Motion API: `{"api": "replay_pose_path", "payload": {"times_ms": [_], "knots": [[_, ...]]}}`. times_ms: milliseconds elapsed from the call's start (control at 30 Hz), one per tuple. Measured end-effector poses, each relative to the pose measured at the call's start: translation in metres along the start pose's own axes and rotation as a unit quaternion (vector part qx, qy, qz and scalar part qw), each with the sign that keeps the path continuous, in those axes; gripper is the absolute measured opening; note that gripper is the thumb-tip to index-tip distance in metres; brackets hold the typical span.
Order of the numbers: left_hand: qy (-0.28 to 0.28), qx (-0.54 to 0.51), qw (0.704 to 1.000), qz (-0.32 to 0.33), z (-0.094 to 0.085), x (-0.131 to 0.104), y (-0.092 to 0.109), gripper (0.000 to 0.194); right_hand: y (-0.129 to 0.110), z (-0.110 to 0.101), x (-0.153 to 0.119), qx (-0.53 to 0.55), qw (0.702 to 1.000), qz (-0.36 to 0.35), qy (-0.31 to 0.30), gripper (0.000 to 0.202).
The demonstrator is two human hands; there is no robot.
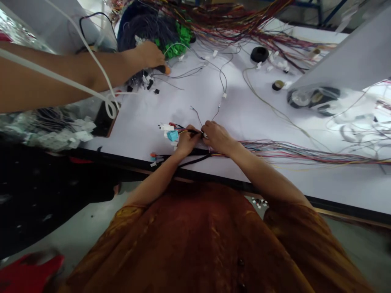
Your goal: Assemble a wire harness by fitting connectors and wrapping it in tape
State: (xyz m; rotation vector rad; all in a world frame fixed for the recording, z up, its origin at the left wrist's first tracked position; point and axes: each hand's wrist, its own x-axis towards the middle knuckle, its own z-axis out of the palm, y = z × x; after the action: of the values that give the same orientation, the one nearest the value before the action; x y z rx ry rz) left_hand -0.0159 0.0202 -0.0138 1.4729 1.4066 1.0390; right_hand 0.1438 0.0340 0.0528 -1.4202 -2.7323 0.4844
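Near the table's front edge my left hand point(188, 141) is closed around a black-wrapped stretch of wire harness. White and light blue connectors point(172, 135) stick out on its left side. My right hand point(217, 137) meets it, fingers pinched at the same stretch; a small pale thing shows under the fingertips, too hidden to name. Two thin grey wires point(197, 115) rise from between the hands. Loose coloured wires point(287, 150) run off to the right, and a black sleeved branch point(195, 160) lies just below my hands.
A co-worker's arm point(122, 65) reaches in from the left over dark wires with green connectors point(180, 40). Black tape rolls point(259, 54) lie at the back right. Bundles of red and yellow wires point(232, 18) cross the back. Bagged white connectors point(67, 132) sit at left.
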Motion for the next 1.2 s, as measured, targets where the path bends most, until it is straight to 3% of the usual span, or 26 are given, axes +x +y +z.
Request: {"api": "replay_pose_path", "payload": {"times_ms": [267, 367, 500, 600, 667, 700, 767, 867, 967, 1100, 1200], "knots": [[-0.025, 0.027, 0.999, 0.040, -0.002, -0.002, 0.009, 0.006, -0.003, 0.005, -0.002, -0.045, 0.997, 0.065, 0.016, 0.024], [-0.013, 0.041, 0.999, 0.026, 0.001, 0.002, 0.007, 0.009, -0.029, 0.010, -0.008, -0.002, 1.000, 0.016, 0.000, 0.021], [0.010, 0.014, 1.000, 0.008, 0.001, 0.013, 0.002, 0.010, -0.064, 0.010, -0.029, 0.188, 0.979, -0.076, 0.008, 0.013], [-0.045, -0.053, 0.997, 0.022, -0.002, 0.016, 0.002, 0.003, -0.032, 0.002, -0.030, 0.185, 0.979, 0.024, 0.087, 0.023], [-0.073, -0.097, 0.993, -0.007, -0.004, 0.016, 0.004, 0.005, 0.012, -0.002, -0.025, 0.146, 0.963, 0.179, 0.141, 0.025], [-0.071, -0.110, 0.991, -0.029, -0.003, 0.016, 0.005, 0.005, 0.034, -0.002, -0.024, 0.123, 0.948, 0.259, 0.136, 0.026], [-0.046, -0.123, 0.989, -0.065, -0.001, 0.015, 0.007, 0.011, 0.067, 0.003, -0.023, 0.065, 0.932, 0.331, 0.130, 0.037], [0.000, -0.121, 0.990, -0.073, 0.005, 0.015, 0.006, 0.021, 0.082, 0.016, -0.021, -0.008, 0.923, 0.339, 0.182, 0.036], [0.018, -0.093, 0.993, -0.068, 0.009, 0.016, 0.003, 0.026, 0.082, 0.022, -0.001, 0.009, 0.923, 0.322, 0.212, 0.028], [0.020, -0.095, 0.990, -0.099, 0.005, 0.015, 0.005, 0.024, 0.100, 0.010, 0.055, 0.064, 0.914, 0.348, 0.199, 0.031], [-0.002, -0.179, 0.967, -0.181, -0.005, 0.011, 0.011, 0.026, 0.124, -0.008, 0.099, 0.068, 0.893, 0.401, 0.192, 0.039]]}}
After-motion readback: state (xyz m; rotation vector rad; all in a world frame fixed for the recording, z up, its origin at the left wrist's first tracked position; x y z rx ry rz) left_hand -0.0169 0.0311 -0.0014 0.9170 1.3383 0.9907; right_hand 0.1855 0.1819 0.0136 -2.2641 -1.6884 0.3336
